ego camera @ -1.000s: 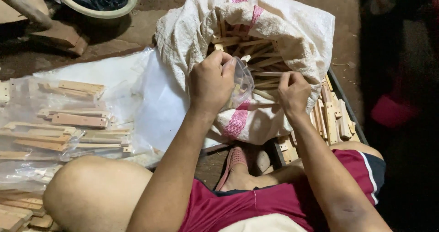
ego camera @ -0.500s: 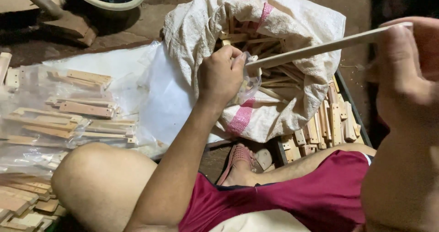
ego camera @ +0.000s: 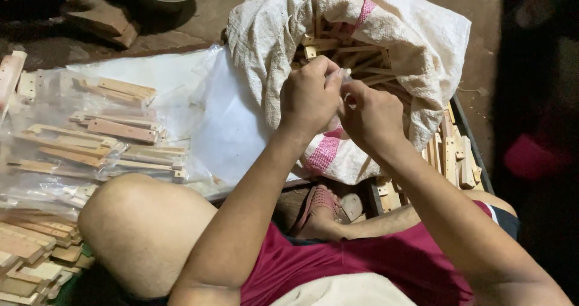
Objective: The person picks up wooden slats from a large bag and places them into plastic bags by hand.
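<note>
Dirt floor [ego camera: 199, 22] underfoot, crowded on both sides. Clear plastic packets of wooden sticks [ego camera: 102, 137] lie stacked at left. Centre: left hand [ego camera: 310, 95] and right hand [ego camera: 369, 114] pinch a small clear plastic bag [ego camera: 345, 77] between them, above the open white sack [ego camera: 410, 53] with pink stripe. Loose wooden sticks [ego camera: 452, 155] fill a tray at right.
</note>
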